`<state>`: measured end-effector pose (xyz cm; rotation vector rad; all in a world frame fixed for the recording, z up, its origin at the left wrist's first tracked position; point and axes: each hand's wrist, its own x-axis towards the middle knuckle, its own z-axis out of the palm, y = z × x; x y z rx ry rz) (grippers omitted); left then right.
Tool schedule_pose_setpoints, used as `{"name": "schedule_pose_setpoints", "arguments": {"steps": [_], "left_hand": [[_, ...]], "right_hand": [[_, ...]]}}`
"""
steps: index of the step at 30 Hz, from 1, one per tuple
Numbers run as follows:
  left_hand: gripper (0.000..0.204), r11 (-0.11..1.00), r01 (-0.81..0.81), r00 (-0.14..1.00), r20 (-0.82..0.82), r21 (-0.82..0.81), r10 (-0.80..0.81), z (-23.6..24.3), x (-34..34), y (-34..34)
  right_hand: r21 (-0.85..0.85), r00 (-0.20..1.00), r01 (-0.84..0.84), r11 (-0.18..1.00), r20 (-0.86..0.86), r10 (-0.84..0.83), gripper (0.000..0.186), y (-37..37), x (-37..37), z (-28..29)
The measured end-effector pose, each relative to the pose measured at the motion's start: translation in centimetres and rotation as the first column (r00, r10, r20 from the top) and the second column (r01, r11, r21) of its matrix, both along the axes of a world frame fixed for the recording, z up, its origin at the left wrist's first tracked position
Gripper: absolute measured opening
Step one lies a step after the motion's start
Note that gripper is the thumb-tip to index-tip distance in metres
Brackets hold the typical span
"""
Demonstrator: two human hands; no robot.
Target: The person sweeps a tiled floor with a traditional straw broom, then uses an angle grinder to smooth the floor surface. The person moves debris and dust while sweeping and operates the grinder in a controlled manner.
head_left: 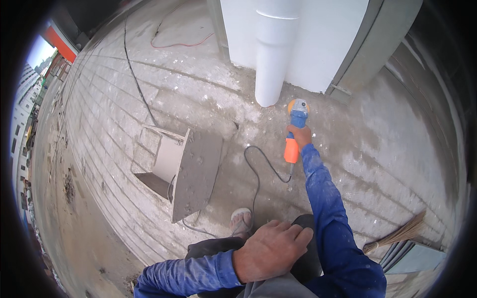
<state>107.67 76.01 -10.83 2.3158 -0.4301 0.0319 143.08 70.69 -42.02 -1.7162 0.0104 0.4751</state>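
Note:
My right hand (299, 135) grips an angle grinder (297, 115) with a blue body, an orange handle and a yellow guard, low over the concrete near the foot of a white vertical pipe (271, 74). Its cord (258, 177) loops across the floor. My left hand (273, 248) lies curled over my dark-trousered leg (214, 247); whatever is under its fingers is hidden. My sandalled foot (241, 218) is beside a grey, plaster-caked box (201, 169) with one open side.
A white wall (310, 35) with grey edging rises ahead. The grooved concrete floor (109, 114) carries a black cable (136, 89) and a red wire (189, 43). A straw broom (397, 231) and grey slats (395, 256) lie lower right. Buildings (22, 109) show beyond the left edge.

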Motion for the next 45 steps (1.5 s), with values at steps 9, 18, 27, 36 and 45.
{"name": "schedule_pose_setpoints", "arguments": {"steps": [9,18,27,36,45], "left_hand": [[0.038,1.0,0.008,1.0,0.021,-0.001,-0.008,-0.3,0.0,0.7],[0.034,0.998,0.053,0.998,0.018,0.03,-0.054,-0.5,0.8,-0.1],[0.033,0.984,0.174,0.935,-0.309,-0.027,-0.174,-1.8,3.1,2.5],[0.049,0.843,-0.294,0.723,-0.472,0.451,0.505,-37.6,-1.6,6.7],[0.028,0.819,-0.459,0.597,-0.563,0.345,0.572,-36.7,-12.7,7.4]], "right_hand": [[-0.054,0.996,-0.07,0.996,-0.053,0.067,0.036,-1.5,-3.4,-0.1],[-0.103,0.986,-0.166,0.981,0.002,0.167,0.037,-2.0,-5.9,-0.3],[-0.161,0.987,-0.094,0.982,0.116,0.113,0.036,-4.1,-5.4,-3.2],[-0.08,0.979,-0.197,0.977,-0.062,0.192,0.044,-2.2,-9.4,-0.7],[-0.309,0.932,-0.316,0.897,0.073,0.354,0.043,0.0,-8.0,-2.2]]}}
